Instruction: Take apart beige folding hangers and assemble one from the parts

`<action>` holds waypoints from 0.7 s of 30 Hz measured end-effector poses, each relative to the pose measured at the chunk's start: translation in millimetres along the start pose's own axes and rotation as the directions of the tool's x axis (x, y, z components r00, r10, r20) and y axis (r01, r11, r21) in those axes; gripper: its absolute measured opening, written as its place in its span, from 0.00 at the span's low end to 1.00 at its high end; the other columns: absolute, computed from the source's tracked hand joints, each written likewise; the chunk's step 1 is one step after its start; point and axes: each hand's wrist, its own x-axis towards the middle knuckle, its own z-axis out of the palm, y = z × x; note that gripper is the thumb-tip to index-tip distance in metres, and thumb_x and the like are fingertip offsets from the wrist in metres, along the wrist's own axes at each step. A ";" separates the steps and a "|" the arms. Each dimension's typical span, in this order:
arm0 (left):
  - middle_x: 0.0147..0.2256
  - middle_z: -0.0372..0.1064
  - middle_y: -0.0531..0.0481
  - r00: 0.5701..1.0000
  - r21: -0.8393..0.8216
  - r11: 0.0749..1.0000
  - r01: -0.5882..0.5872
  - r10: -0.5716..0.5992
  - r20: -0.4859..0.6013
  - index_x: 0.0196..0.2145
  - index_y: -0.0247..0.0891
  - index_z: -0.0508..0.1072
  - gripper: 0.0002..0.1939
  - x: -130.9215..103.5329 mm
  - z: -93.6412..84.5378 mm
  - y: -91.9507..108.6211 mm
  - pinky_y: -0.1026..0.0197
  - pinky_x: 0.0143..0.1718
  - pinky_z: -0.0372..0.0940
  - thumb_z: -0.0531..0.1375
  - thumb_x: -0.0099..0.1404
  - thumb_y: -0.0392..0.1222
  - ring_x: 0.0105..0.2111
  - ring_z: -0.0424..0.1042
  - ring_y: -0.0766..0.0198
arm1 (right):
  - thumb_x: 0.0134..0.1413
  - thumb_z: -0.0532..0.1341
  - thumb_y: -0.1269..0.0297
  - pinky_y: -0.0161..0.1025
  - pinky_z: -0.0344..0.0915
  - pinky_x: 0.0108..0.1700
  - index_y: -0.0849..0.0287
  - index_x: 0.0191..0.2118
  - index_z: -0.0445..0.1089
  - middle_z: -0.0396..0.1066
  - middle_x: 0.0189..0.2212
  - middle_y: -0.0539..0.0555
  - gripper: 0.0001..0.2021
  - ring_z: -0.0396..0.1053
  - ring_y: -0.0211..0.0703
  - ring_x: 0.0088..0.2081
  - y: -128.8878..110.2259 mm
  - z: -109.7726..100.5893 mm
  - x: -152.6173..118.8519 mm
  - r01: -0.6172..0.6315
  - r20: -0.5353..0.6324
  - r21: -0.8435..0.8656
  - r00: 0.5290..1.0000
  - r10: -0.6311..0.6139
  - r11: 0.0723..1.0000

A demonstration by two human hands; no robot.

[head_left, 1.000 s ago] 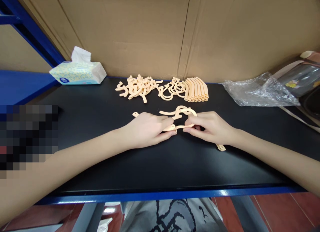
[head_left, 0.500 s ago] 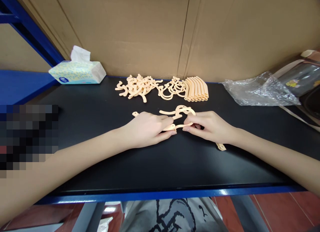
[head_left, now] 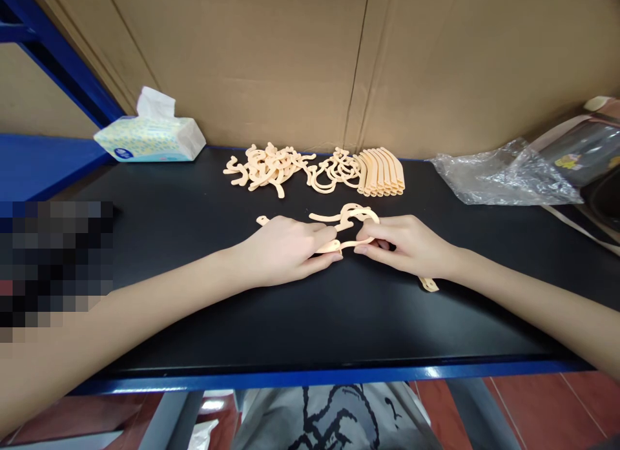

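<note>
Low over the black table, my left hand (head_left: pixel 290 250) is closed on a peach plastic hanger arm (head_left: pixel 330 246), whose holed end pokes out past the fingertips. My right hand (head_left: pixel 404 243) pinches a curved hanger hook (head_left: pixel 371 215) of the same colour; its straight end meets the holed end of the arm. Whether the two are joined I cannot tell. Just behind the hands lie more peach pieces (head_left: pixel 324 217), partly covered by the fingers. Another hanger arm (head_left: pixel 429 285) sticks out from under my right wrist.
At the back lie a heap of short curved pieces (head_left: pixel 271 166), a cluster of hooks (head_left: pixel 334 172) and a row of stacked hanger arms (head_left: pixel 382 172). A tissue pack (head_left: pixel 152 140) stands back left. Clear plastic wrapping (head_left: pixel 504 175) and a transparent bag (head_left: pixel 571 153) are at the right.
</note>
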 end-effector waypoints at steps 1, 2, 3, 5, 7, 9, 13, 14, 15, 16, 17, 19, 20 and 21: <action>0.27 0.66 0.55 1.000 0.001 1.000 0.001 -0.001 0.002 0.30 0.37 0.62 0.14 0.2 -0.1 0.0 0.65 0.20 0.45 0.48 0.69 0.47 0.23 0.65 0.68 | 0.61 0.53 0.61 0.31 0.52 0.26 0.60 0.32 0.66 0.63 0.22 0.48 0.11 0.59 0.32 0.23 0.0 -0.2 -0.2 -0.001 0.000 -0.002 1.000 0.001 1.000; 0.27 0.66 0.55 1.000 0.002 1.000 0.002 -0.002 0.003 0.30 0.37 0.62 0.14 0.4 -0.1 0.0 0.65 0.20 0.45 0.48 0.69 0.47 0.23 0.65 0.68 | 0.61 0.53 0.61 0.31 0.52 0.26 0.60 0.32 0.66 0.63 0.22 0.47 0.11 0.59 0.32 0.23 0.0 -0.4 -0.4 -0.001 -0.001 -0.005 1.000 0.001 1.000; 0.27 0.66 0.55 1.000 0.003 1.000 0.002 -0.002 0.005 0.30 0.37 0.63 0.13 0.6 -0.1 0.0 0.65 0.20 0.45 0.48 0.69 0.47 0.23 0.65 0.68 | 0.61 0.53 0.61 0.31 0.52 0.26 0.60 0.32 0.66 0.63 0.22 0.47 0.11 0.59 0.32 0.23 0.2 -0.6 -0.4 0.001 -0.004 -0.008 1.000 -0.001 1.000; 0.27 0.66 0.55 1.000 0.004 1.000 0.000 0.000 0.007 0.31 0.37 0.63 0.13 1.0 -0.1 -0.1 0.65 0.20 0.46 0.48 0.69 0.47 0.23 0.65 0.68 | 0.61 0.53 0.61 0.30 0.52 0.26 0.60 0.32 0.66 0.63 0.22 0.47 0.11 0.58 0.31 0.23 0.6 -0.7 -0.1 0.006 -0.008 -0.010 1.000 -0.006 1.000; 0.28 0.66 0.55 1.000 0.006 1.000 -0.001 0.001 0.009 0.31 0.37 0.63 0.13 1.2 -0.3 -0.2 0.65 0.20 0.46 0.48 0.69 0.47 0.23 0.65 0.68 | 0.61 0.53 0.61 0.30 0.52 0.26 0.60 0.32 0.66 0.62 0.22 0.47 0.11 0.58 0.31 0.23 0.9 -0.7 0.4 0.009 -0.011 -0.010 1.000 -0.009 1.000; 0.28 0.66 0.55 1.000 0.009 1.000 0.000 0.000 0.011 0.31 0.37 0.63 0.14 1.1 -0.6 -0.1 0.64 0.20 0.47 0.48 0.69 0.47 0.23 0.65 0.68 | 0.61 0.53 0.61 0.30 0.52 0.26 0.60 0.32 0.66 0.62 0.22 0.47 0.11 0.58 0.31 0.23 0.7 -0.5 0.8 0.011 -0.011 -0.009 1.000 -0.011 1.000; 0.28 0.67 0.54 1.000 0.011 1.000 0.003 -0.004 0.017 0.31 0.37 0.64 0.14 0.9 -1.0 0.3 0.64 0.20 0.47 0.48 0.69 0.47 0.23 0.66 0.68 | 0.61 0.53 0.61 0.30 0.52 0.27 0.60 0.32 0.66 0.62 0.22 0.47 0.11 0.58 0.31 0.23 -0.1 -0.1 0.4 0.017 -0.015 -0.006 1.000 -0.017 1.000; 0.28 0.67 0.54 1.000 0.011 1.000 0.004 -0.004 0.017 0.31 0.37 0.64 0.14 0.9 -1.0 0.3 0.64 0.20 0.47 0.48 0.69 0.47 0.23 0.66 0.68 | 0.61 0.53 0.61 0.30 0.52 0.27 0.60 0.32 0.66 0.62 0.22 0.47 0.11 0.58 0.31 0.23 -0.2 -0.1 0.3 0.017 -0.017 -0.006 1.000 -0.017 1.000; 0.28 0.67 0.53 1.000 0.010 1.000 0.004 -0.004 0.017 0.31 0.37 0.64 0.14 1.0 -0.9 0.3 0.64 0.20 0.47 0.48 0.69 0.47 0.23 0.66 0.68 | 0.61 0.53 0.61 0.30 0.52 0.27 0.60 0.32 0.66 0.63 0.22 0.47 0.11 0.58 0.31 0.23 -0.3 0.0 0.3 0.017 -0.015 -0.005 1.000 -0.017 1.000; 0.28 0.67 0.53 1.000 0.009 1.000 0.004 -0.004 0.017 0.31 0.37 0.64 0.14 1.0 -0.8 0.3 0.65 0.21 0.47 0.48 0.69 0.47 0.23 0.66 0.68 | 0.61 0.53 0.61 0.30 0.52 0.27 0.60 0.32 0.66 0.63 0.22 0.47 0.11 0.58 0.31 0.23 -0.3 0.1 0.3 0.016 -0.014 -0.005 1.000 -0.016 1.000; 0.28 0.67 0.53 1.000 0.007 1.000 0.001 -0.001 0.014 0.31 0.37 0.64 0.14 1.1 -0.9 0.3 0.65 0.21 0.47 0.48 0.69 0.47 0.24 0.67 0.68 | 0.62 0.53 0.61 0.30 0.52 0.27 0.60 0.32 0.66 0.63 0.23 0.47 0.11 0.58 0.31 0.23 -0.2 0.1 0.5 0.015 -0.012 -0.006 1.000 -0.015 1.000; 0.28 0.68 0.53 1.000 0.008 1.000 -0.001 0.001 0.014 0.31 0.36 0.64 0.14 1.1 -1.2 0.5 0.65 0.21 0.47 0.48 0.69 0.47 0.24 0.67 0.67 | 0.61 0.53 0.61 0.30 0.52 0.27 0.60 0.32 0.66 0.63 0.22 0.47 0.10 0.58 0.31 0.23 -0.1 0.3 0.9 0.013 -0.010 -0.005 1.000 -0.013 1.000; 0.29 0.68 0.53 1.000 0.009 1.000 0.001 -0.001 0.018 0.31 0.36 0.64 0.14 1.2 -1.6 0.7 0.65 0.21 0.47 0.48 0.69 0.47 0.24 0.67 0.67 | 0.61 0.53 0.61 0.30 0.52 0.27 0.60 0.32 0.66 0.62 0.22 0.47 0.10 0.58 0.31 0.23 -0.1 0.3 1.0 0.014 -0.011 -0.005 1.000 -0.014 1.000; 0.29 0.68 0.53 1.000 0.010 1.000 0.002 -0.002 0.022 0.31 0.36 0.64 0.14 1.2 -2.0 0.9 0.65 0.21 0.47 0.48 0.69 0.47 0.23 0.67 0.67 | 0.61 0.54 0.61 0.30 0.52 0.26 0.61 0.32 0.67 0.62 0.22 0.47 0.10 0.58 0.31 0.23 -0.1 0.2 1.2 0.015 -0.012 -0.005 1.000 -0.015 1.000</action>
